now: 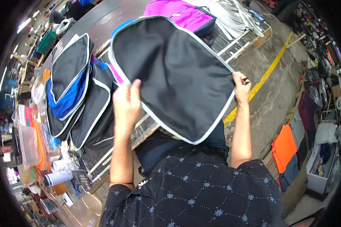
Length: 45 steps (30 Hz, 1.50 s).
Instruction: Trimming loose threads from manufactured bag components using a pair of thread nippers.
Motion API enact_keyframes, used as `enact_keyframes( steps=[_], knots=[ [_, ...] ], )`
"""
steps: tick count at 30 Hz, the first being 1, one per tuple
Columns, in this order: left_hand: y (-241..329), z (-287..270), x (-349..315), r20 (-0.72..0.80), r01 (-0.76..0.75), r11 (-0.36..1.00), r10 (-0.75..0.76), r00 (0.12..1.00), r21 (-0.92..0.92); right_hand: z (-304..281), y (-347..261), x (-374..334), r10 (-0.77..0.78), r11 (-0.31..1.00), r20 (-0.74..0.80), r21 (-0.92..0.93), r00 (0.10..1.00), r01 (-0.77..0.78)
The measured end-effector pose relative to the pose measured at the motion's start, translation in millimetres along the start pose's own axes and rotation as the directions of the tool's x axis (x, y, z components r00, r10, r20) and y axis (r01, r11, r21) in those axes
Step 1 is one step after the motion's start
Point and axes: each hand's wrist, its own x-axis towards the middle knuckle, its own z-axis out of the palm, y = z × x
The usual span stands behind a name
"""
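A black fabric bag piece with pale binding along its edges (170, 75) is spread out in front of me, looking like a backpack turned inside out. My left hand (127, 102) pinches its bound edge at the left. At the right corner my right hand (242, 89) grips the same bag piece. A small dark pointed tool (246, 81), perhaps thread snips, sticks out of the right fist. Some blue fabric (125, 25) shows behind the bag piece's upper left edge. Its underside is hidden from me.
Several black and blue bag pieces (70, 81) are piled on the left of the table. A magenta bag (180, 15) and a bundle of white strips (231, 17) lie at the far side. A calculator (80, 178) sits lower left; orange fabric (284, 147) is at right.
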Motion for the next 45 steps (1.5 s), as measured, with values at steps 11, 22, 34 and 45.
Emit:
enact_keyframes(
  steps=[11,22,34,45],
  knots=[
    [-20,-15,57,0.02,-0.08,0.996,0.08,0.997,0.036,48,31,-68,0.385,0.896,0.229,0.139,0.894,-0.421],
    [-1,91,-72,0.477,-0.425,0.871,0.271,0.836,0.249,124,-32,20,0.093,0.966,0.348,-0.258,0.933,0.0],
    [6,55,-53,0.264,0.075,0.997,-0.07,0.962,-0.009,119,-17,-68,0.357,0.86,0.522,0.139,0.774,-0.491],
    [12,127,-28,0.067,-0.031,0.999,0.03,0.997,0.011,100,-29,-80,0.238,0.942,0.479,0.099,0.845,-0.321]
  ],
)
